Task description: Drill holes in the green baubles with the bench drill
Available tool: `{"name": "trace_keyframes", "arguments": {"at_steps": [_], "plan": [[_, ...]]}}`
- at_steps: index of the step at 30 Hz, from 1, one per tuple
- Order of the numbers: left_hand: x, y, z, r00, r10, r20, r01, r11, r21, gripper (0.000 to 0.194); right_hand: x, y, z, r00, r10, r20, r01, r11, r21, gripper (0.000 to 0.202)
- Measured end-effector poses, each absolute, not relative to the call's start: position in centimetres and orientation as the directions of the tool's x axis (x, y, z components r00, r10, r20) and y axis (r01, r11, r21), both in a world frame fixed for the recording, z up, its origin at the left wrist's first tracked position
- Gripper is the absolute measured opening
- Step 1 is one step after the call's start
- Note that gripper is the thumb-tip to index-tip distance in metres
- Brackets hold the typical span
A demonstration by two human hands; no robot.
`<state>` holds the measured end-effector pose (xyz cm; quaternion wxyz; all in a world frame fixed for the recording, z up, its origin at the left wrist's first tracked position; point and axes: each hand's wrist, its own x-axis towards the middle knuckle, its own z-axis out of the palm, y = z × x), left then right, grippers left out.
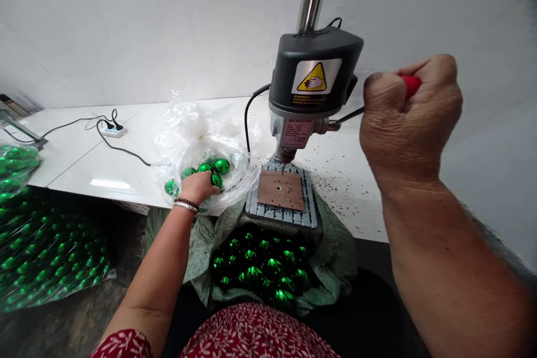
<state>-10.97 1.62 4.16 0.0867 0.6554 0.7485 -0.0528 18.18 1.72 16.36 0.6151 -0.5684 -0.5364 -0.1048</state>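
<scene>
My left hand (198,185) reaches into a clear plastic bag (184,123) on the white table, its fingers closed around a shiny green ball (216,181). Several more green balls lie around it in the bag. My right hand (413,117) is wrapped round the red knob (411,86) of the drill press lever, right of the black drill head (316,72). Below the chuck, a brown board (272,196) with a small hole sits on the grooved metal base (310,212); no ball is on it.
A green woven sack (335,268) full of green balls hangs open below the base. Another large bag of green balls (50,257) stands at the left. Dark shavings dot the white table (142,179) right of the drill. A power strip (114,131) with cables lies at the back left.
</scene>
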Motion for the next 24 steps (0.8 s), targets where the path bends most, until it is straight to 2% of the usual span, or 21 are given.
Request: {"name": "trace_keyframes", "arguments": {"at_steps": [3,6,7,9,11,12,13,14,16,21,24], "plan": [[-10.6,1.5,2.5,-0.071,0.986,-0.152,0.997,0.075,0.019,0.057,18.3,1.8,16.2,0.396,0.483,0.781,0.744,0.33,-0.581,0.015],[-10.3,1.1,2.0,-0.026,1.0,-0.016,0.989,0.028,0.147,0.059,18.4,1.9,15.9,0.372,0.465,0.803,0.753,0.354,-0.554,0.014],[-10.3,1.0,2.1,-0.024,0.999,0.023,0.972,0.018,0.235,0.058,18.4,1.9,15.8,0.363,0.451,0.815,0.757,0.367,-0.54,0.014],[-10.3,0.5,2.9,-0.06,0.996,0.066,0.864,0.019,0.504,0.057,18.5,2.0,15.7,0.355,0.43,0.83,0.759,0.386,-0.524,0.013],[-10.1,-0.2,3.9,-0.097,0.994,0.049,0.57,0.015,0.821,0.062,18.5,2.1,15.6,0.365,0.425,0.828,0.751,0.391,-0.532,0.012],[-9.9,-0.7,4.4,-0.092,0.996,0.021,0.363,0.014,0.932,0.065,18.5,2.2,15.5,0.373,0.424,0.825,0.747,0.39,-0.538,0.011],[-9.7,-1.2,4.7,-0.074,0.997,-0.011,0.159,0.022,0.987,0.068,18.4,2.2,15.5,0.378,0.424,0.823,0.744,0.391,-0.542,0.011],[-9.3,-1.8,5.0,-0.045,0.998,-0.045,-0.011,0.044,0.999,0.068,18.4,2.2,15.6,0.383,0.421,0.822,0.741,0.391,-0.546,0.011],[-8.1,-2.7,5.3,0.021,0.994,-0.106,-0.211,0.108,0.971,0.064,18.3,2.2,15.7,0.388,0.421,0.82,0.737,0.393,-0.55,0.012],[-4.5,-4.2,4.6,0.175,0.952,-0.252,-0.335,0.298,0.894,0.057,18.2,1.8,15.9,0.393,0.461,0.795,0.712,0.394,-0.58,0.018],[-3.0,-4.7,3.9,0.306,0.898,-0.317,-0.386,0.422,0.82,0.046,18.2,1.6,15.7,0.384,0.461,0.8,0.697,0.423,-0.579,0.016]]}}
